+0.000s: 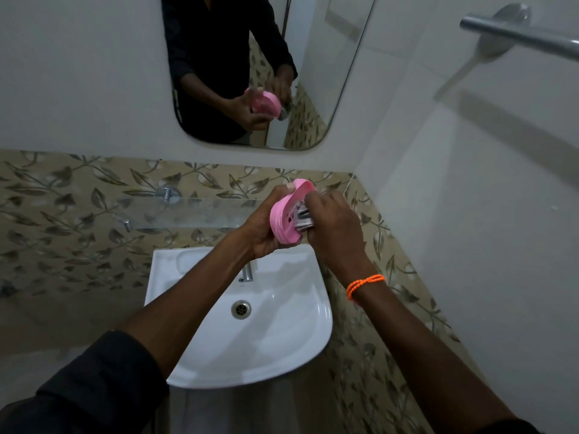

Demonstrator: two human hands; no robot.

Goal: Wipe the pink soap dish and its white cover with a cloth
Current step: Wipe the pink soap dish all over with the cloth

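My left hand (263, 227) grips the pink soap dish (283, 219) from the left, tilted on its edge above the basin. My right hand (332, 227) is closed on a grey cloth (302, 217) and presses it into the dish's open inner side. Only a small bunch of the cloth shows between my fingers and the dish. I cannot see the white cover anywhere. The mirror (313, 73) reflects both hands with the dish.
A white washbasin (282, 333) with a tap (247, 272) and drain (241, 309) lies below my hands. A glass shelf (188, 211) runs along the leaf-patterned tile wall behind. A metal towel bar (517, 32) sticks out at the upper right.
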